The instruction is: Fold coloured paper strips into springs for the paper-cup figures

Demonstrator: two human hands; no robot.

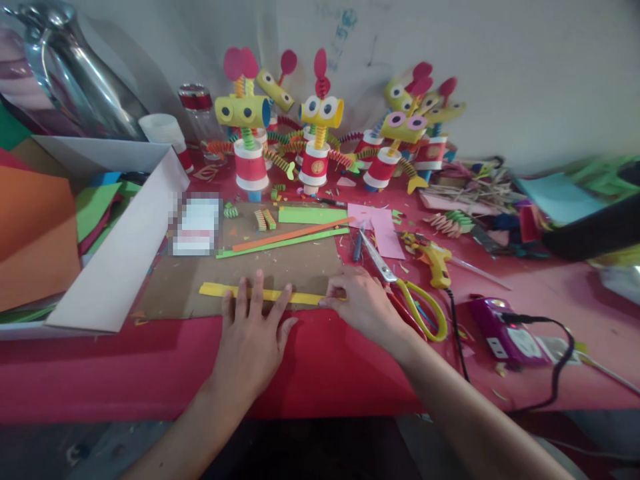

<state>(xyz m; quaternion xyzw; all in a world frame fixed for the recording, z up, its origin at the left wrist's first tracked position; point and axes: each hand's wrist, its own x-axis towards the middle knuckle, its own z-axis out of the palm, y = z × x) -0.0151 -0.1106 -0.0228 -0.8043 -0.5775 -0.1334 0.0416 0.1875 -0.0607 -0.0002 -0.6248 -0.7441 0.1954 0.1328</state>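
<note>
A long yellow paper strip [300, 297] lies across the brown cardboard sheet [175, 293]. My left hand [255, 340] rests flat with fingers spread, its fingertips pressing on the strip. At the strip's right end, my right hand [364, 299] pinches the paper between thumb and fingers. Beyond my hands, an orange strip [290, 235] and a thin green strip [285, 244] lie slantwise on the cardboard, with a wider green paper piece [313, 215] behind them. Small folded paper springs [265, 219] sit near the cardboard's back edge.
Yellow-handled scissors [425, 310], a yellow glue gun [436, 263] and a purple power socket box [510, 330] with a cable lie to the right. Several paper-cup figures [251, 163] stand at the back. A white box [120, 247] of coloured paper is on the left, with a metal jug [85, 73] behind.
</note>
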